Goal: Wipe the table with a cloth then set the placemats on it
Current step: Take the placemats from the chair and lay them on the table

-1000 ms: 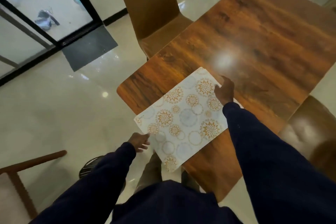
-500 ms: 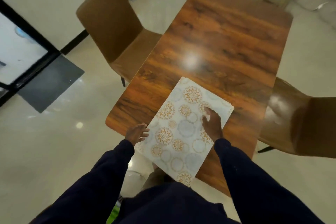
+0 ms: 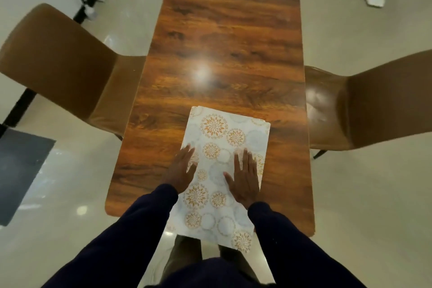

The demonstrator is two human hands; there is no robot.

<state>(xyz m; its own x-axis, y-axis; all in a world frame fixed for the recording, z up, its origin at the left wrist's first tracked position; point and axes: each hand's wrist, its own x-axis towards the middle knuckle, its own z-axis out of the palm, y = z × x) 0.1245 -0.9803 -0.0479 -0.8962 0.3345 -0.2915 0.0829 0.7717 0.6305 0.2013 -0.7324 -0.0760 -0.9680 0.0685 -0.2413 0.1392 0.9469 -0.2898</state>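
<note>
Head camera view: left hand and right hand are pressing flat, fingers spread and gripping nothing, on white orange-medallion placemats overhanging the glossy wooden tabletop's near edge, likely needing pushing inward next.

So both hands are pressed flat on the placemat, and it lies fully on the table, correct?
Not quite. Both hands, left and right, do lie flat on the placemat, but the head view shows its near end hanging past the edge of the table.

placemat: partly under both palms | stack count unclear | left chair: motion-blurred
</note>
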